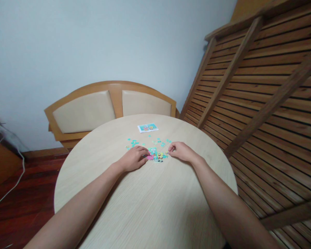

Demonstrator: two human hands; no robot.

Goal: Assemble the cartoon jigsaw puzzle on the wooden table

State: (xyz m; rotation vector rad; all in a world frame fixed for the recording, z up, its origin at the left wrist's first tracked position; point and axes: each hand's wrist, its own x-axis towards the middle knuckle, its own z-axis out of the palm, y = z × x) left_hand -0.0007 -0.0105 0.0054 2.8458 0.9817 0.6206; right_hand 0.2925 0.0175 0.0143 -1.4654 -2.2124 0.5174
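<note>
A partly joined jigsaw puzzle [153,156] lies on the round table, showing cartoon figures in pink, yellow and turquoise. Over its left edge rests my left hand [135,158], palm down, fingers stretched out and the tips touching the pink part. My right hand [182,151] is just right of the puzzle, thumb and fingers closed in a pinch. A small bit of a jigsaw piece shows at those fingertips, mostly hidden. Loose turquoise jigsaw pieces [133,142] are scattered beyond my left hand, and more loose pieces [159,140] lie behind the puzzle.
A picture sheet [148,128] with similar cartoon figures lies farther back on the pale wooden table [145,207]. Behind the table stands a headboard [116,100] with cream panels. A slatted wooden frame [248,86] leans at the right. A white cable [22,169] hangs at the left.
</note>
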